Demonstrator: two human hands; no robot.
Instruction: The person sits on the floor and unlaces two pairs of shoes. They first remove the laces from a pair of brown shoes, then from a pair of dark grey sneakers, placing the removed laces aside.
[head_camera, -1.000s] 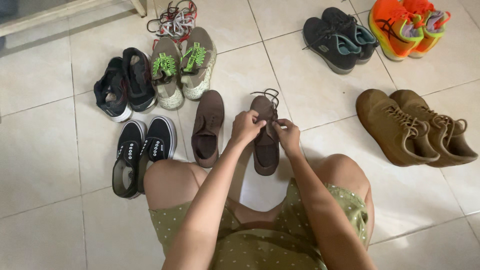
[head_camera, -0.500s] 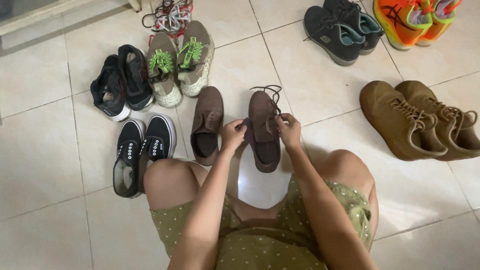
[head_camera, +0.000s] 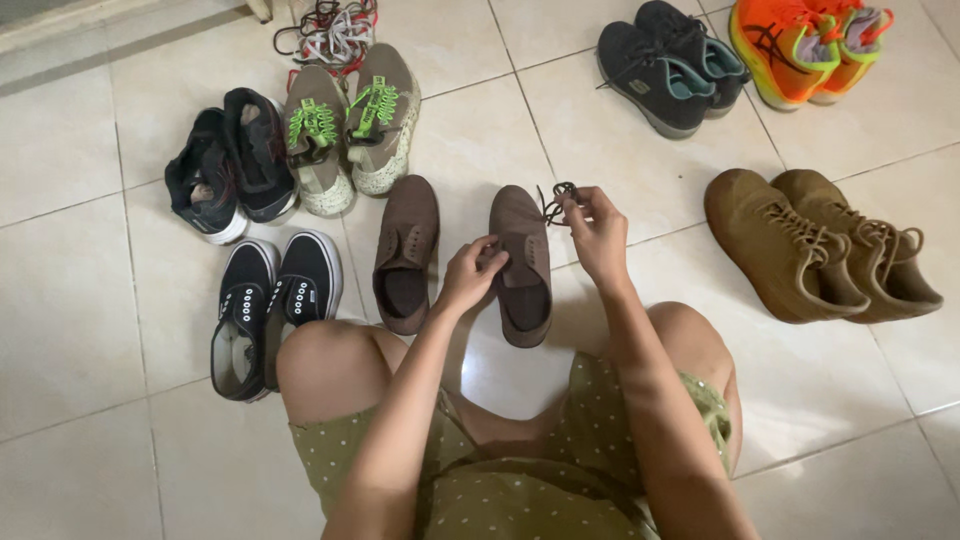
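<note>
A brown lace-up shoe (head_camera: 521, 258) lies on the tiled floor just in front of my knees. My left hand (head_camera: 470, 272) presses on its left side near the tongue. My right hand (head_camera: 597, 232) is raised to the right of the shoe, pinching its dark shoelace (head_camera: 555, 201), which bunches in loops above my fingers. The matching brown shoe (head_camera: 405, 250) lies parallel on the left, untouched. I am squatting in a green dotted garment, my knees on either side of my arms.
Pairs of shoes ring me: black slip-ons with white soles (head_camera: 272, 305) at left, black trainers (head_camera: 230, 170), grey shoes with green laces (head_camera: 350, 125), dark trainers (head_camera: 668, 62), orange trainers (head_camera: 800, 45), tan suede boots (head_camera: 820, 245) at right. Loose laces (head_camera: 325, 30) lie at the top.
My right hand has lifted away to the right, drawing the shoelace out from the brown shoe. My left hand has shifted onto the shoe's side. The view has tilted slightly.
</note>
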